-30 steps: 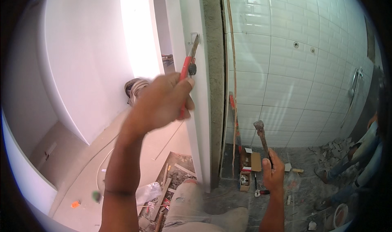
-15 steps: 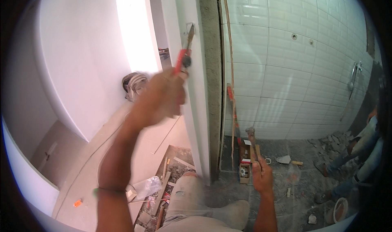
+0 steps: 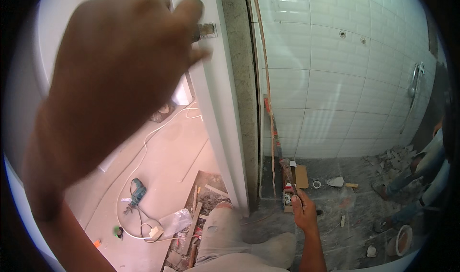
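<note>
The left hand (image 3: 115, 75) was raised close to the camera, blurred, its fingers reaching to a small metal plate (image 3: 207, 30) on the white door frame (image 3: 218, 109); whether it gripped anything could not be told. Lower down, the right hand (image 3: 304, 209) was closed around a chisel (image 3: 289, 175), held above the grey floor (image 3: 345, 233).

The left hand (image 3: 115, 80) is raised close to the lens, large and blurred; it covers most of the small square metal plate (image 3: 207, 30) on the white door frame (image 3: 218, 109), and whatever it grips cannot be made out; another person's legs (image 3: 426, 166) are cut off at the right rim.
</note>
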Tool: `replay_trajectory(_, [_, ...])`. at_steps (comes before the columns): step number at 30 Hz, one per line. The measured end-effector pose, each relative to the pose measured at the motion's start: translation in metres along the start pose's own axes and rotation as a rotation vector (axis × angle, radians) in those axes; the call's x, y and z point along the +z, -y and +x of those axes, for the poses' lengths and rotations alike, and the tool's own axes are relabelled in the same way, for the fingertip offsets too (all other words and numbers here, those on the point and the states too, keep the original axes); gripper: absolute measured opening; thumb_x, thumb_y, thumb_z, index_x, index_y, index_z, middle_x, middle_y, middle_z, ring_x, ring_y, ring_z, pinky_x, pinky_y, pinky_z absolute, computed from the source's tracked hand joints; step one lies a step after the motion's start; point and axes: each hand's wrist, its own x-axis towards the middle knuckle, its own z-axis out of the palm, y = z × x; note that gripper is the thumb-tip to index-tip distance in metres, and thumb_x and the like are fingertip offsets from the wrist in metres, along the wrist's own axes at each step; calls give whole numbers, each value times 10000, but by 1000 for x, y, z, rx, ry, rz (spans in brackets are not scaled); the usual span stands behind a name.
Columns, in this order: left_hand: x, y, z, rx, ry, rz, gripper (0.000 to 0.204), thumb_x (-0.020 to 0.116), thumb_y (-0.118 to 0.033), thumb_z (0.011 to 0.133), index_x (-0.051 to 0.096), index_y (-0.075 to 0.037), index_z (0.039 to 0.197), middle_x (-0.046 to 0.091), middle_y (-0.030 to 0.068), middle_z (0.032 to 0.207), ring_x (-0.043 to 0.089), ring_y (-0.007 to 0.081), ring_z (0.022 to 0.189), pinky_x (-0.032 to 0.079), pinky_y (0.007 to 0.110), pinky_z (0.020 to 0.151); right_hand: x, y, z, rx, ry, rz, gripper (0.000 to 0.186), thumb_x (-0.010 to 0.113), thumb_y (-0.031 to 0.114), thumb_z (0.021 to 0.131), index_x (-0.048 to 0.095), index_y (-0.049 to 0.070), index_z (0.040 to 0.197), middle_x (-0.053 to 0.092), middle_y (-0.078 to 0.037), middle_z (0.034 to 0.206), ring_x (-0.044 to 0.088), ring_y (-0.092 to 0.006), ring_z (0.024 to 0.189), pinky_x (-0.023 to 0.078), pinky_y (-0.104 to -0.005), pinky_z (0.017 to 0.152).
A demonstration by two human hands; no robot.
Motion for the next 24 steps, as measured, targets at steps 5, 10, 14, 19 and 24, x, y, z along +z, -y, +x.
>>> replay_trajectory(5, [-4,7,27,121,-264,365,207,763,-187,894,663,-63,1027,681,63,811,673,214,745,532,379,715,5,0,-4,-36,16,-43,429,584,275,1046,616,-68,1302,707,-184,1059,659,-223,968,511,-352,870])
replay_trajectory(10, [25,42,66,239,66,409,91,658,-158,971,731,-109,947,735,46,941,690,184,1030,427,489,1139,6,-1,-6,43,55,-47,471,593,302,1040,615,-89,1301,707,-230,1128,680,-289,1061,514,-384,931])
replay_trajectory(14, [46,68,98,462,-320,362,98,676,-110,952,705,-107,1046,728,54,972,684,190,1053,330,500,1232,11,0,-8,19,59,-78,505,586,343,1043,614,-87,1306,706,-238,1147,679,-288,1075,517,-389,928])
replay_trajectory(19, [50,54,94,249,189,439,191,684,-151,956,682,-152,1147,722,102,1089,674,189,1113,274,498,1258,19,4,-12,98,116,-31,532,593,371,1038,613,-85,1311,708,-241,1154,676,-270,1079,525,-382,909])
replay_trajectory(24, [42,-13,-1,130,-8,197,102,653,-126,920,641,-29,950,635,70,780,676,185,666,545,335,600,25,8,-15,131,165,-8,572,602,387,1032,597,-106,1321,693,-280,1205,673,-295,1144,529,-378,939])
